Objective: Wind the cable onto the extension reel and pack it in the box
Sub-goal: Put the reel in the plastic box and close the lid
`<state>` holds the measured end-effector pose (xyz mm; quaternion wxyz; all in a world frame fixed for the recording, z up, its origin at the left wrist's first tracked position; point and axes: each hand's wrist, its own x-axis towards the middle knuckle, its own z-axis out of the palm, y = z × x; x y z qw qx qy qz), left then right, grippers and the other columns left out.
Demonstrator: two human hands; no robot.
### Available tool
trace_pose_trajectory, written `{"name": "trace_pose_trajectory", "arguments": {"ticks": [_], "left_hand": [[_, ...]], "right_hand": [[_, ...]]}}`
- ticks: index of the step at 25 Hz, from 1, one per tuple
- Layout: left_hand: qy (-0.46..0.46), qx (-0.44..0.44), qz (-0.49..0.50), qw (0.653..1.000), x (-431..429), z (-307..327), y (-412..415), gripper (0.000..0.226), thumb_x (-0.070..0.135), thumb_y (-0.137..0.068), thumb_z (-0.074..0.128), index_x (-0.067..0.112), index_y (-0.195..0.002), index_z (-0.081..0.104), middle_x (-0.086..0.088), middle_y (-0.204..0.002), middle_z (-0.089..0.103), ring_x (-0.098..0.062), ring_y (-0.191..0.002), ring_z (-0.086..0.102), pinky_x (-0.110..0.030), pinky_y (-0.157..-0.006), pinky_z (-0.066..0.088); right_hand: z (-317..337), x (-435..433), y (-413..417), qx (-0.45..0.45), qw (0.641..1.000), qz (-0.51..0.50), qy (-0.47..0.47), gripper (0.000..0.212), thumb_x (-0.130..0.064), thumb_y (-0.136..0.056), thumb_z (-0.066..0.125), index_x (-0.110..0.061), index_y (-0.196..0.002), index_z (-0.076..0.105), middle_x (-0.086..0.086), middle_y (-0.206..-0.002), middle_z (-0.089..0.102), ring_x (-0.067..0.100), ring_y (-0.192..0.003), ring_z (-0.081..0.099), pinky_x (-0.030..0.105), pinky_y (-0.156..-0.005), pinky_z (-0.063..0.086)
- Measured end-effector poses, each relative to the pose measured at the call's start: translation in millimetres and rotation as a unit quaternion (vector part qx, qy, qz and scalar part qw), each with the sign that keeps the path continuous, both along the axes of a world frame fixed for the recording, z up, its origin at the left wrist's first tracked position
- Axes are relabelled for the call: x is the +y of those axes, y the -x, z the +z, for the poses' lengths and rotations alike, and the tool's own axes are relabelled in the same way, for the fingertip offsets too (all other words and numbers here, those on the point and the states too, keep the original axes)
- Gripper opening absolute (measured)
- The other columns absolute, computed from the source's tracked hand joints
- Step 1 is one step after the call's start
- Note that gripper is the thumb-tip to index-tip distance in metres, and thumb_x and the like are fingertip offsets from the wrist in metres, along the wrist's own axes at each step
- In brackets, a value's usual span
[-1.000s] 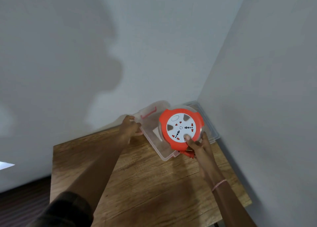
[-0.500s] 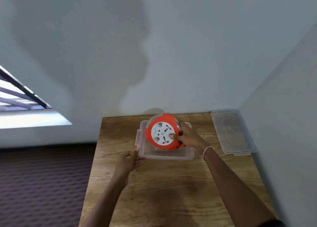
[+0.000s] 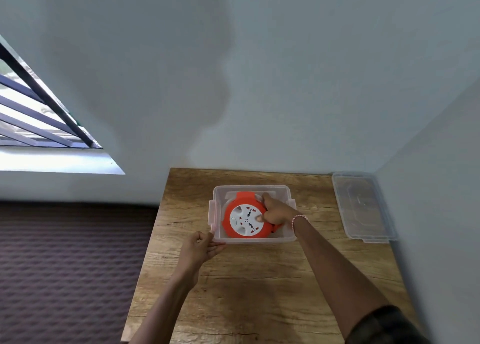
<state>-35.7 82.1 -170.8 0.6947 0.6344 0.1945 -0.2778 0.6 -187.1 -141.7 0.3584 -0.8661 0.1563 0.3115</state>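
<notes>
Round orange-and-white plastic extension reel (image 3: 242,220) is lying in a clear plastic box (image 3: 250,187)
Right hand (image 3: 275,211) is gripping its rim, fingers curled; left hand (image 3: 200,247) fingers, straight and pressed together, are touching the box corner

R wrist: thin bracelet (image 3: 298,219), pink & white, beads or twisted cord, too small to tell. R upper arm: dark short sleeve (image 3: 384,325), blackish fabric, cut off by frame bottom. L forearm bare to frame edge. L hand (image 3: 198,247) & R hand (image 3: 276,211) bare.
</notes>
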Motion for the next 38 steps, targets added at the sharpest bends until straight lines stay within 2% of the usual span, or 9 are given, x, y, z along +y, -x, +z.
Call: {"name": "trace_pose_trajectory", "arguments": {"ticks": [6, 11, 14, 18, 22, 25, 31, 34, 38], "left_hand": [[-0.012, 0.018, -0.003, 1.0, -1, 3, -4, 0.028, 0.02, -0.109, 0.06, -0.007, -0.103, 0.066, -0.024, -0.098, 0.082, -0.034, -0.092, 0.083, -0.032, -0.072, 0.068], [-0.025, 0.031, 0.0, 0.999, -4, 5, -7, 0.025, 0.019, -0.108, 0.06, -0.005, -0.103, 0.065, -0.024, -0.097, 0.082, -0.034, -0.09, 0.083, -0.034, -0.072, 0.069], [-0.047, 0.035, -0.006, 0.998, -2, 3, -9, 0.026, 0.021, -0.108, 0.062, -0.004, -0.105, 0.068, -0.019, -0.095, 0.083, -0.031, -0.088, 0.084, -0.035, -0.073, 0.069], [-0.206, -0.036, -0.039, 0.977, 3, -4, -14, 0.032, 0.041, -0.101, 0.071, 0.009, -0.104, 0.069, -0.006, -0.083, 0.083, -0.023, -0.076, 0.083, -0.04, -0.074, 0.069], [-0.37, -0.274, -0.027, 0.887, -7, -6, -9, 0.032, 0.04, -0.094, 0.078, 0.021, -0.116, 0.063, -0.002, -0.115, 0.071, -0.019, -0.106, 0.067, -0.042, -0.09, 0.058], [-0.398, -0.402, -0.036, 0.824, -30, 2, -4, 0.037, 0.033, -0.093, 0.079, 0.016, -0.122, 0.063, -0.01, -0.125, 0.068, -0.024, -0.115, 0.059, -0.045, -0.098, 0.05], [-0.343, -0.511, -0.187, 0.766, -110, 12, 27, 0.048, 0.05, -0.094, 0.065, 0.017, -0.128, 0.063, -0.008, -0.132, 0.069, -0.024, -0.124, 0.061, -0.039, -0.105, 0.045], [-0.298, -0.569, -0.322, 0.695, -166, 3, 51, 0.05, 0.046, -0.091, 0.066, 0.021, -0.133, 0.058, -0.003, -0.135, 0.064, -0.02, -0.121, 0.059, -0.033, -0.101, 0.048], [-0.309, -0.556, -0.491, 0.596, -240, -21, 74, 0.068, 0.046, -0.094, 0.062, 0.017, -0.153, 0.044, -0.011, -0.16, 0.049, -0.03, -0.147, 0.05, -0.048, -0.119, 0.044]], "right_hand": [[-1, 2, -6, 0.025, 0.999, 0.013, 0.035, 0.088, -0.014, -0.094, 0.073, -0.017, -0.163, 0.019, 0.017, -0.153, 0.051, 0.036, -0.129, 0.059, 0.043, -0.098, 0.055], [-4, 6, -14, 0.023, 0.991, 0.049, 0.126, 0.089, -0.012, -0.085, 0.084, -0.006, -0.157, 0.033, 0.018, -0.146, 0.059, 0.034, -0.13, 0.059, 0.039, -0.105, 0.051], [-6, 2, -11, -0.003, 0.984, 0.075, 0.164, 0.073, -0.016, -0.083, 0.086, -0.004, -0.145, 0.05, 0.016, -0.138, 0.065, 0.031, -0.125, 0.063, 0.037, -0.103, 0.052], [-1, -6, 5, -0.131, 0.976, 0.042, 0.17, 0.025, -0.019, -0.092, 0.076, -0.007, -0.113, 0.071, 0.005, -0.101, 0.074, 0.023, -0.101, 0.072, 0.03, -0.086, 0.057], [11, -23, 41, -0.333, 0.931, -0.109, 0.099, 0.009, -0.026, -0.098, 0.067, -0.021, -0.101, 0.074, -0.009, -0.086, 0.073, 0.006, -0.079, 0.068, 0.023, -0.07, 0.058], [9, -45, 75, -0.386, 0.906, -0.155, 0.083, 0.007, -0.021, -0.097, 0.068, -0.022, -0.101, 0.074, -0.012, -0.086, 0.071, 0.001, -0.079, 0.066, 0.015, -0.068, 0.051], [-23, -109, 142, -0.332, 0.833, -0.434, 0.085, 0.004, -0.013, -0.094, 0.071, -0.015, -0.093, 0.074, -0.001, -0.088, 0.075, 0.017, -0.082, 0.07, 0.028, -0.072, 0.053], [-49, -144, 175, -0.243, 0.764, -0.596, 0.046, 0.003, -0.012, -0.094, 0.068, -0.011, -0.095, 0.071, 0.011, -0.094, 0.076, 0.025, -0.076, 0.07, 0.035, -0.07, 0.055], [-71, -186, 195, -0.179, 0.683, -0.703, -0.086, 0.018, -0.017, -0.099, 0.066, 0.001, -0.098, 0.069, 0.021, -0.089, 0.076, 0.031, -0.07, 0.073, 0.048, -0.074, 0.065]]}}
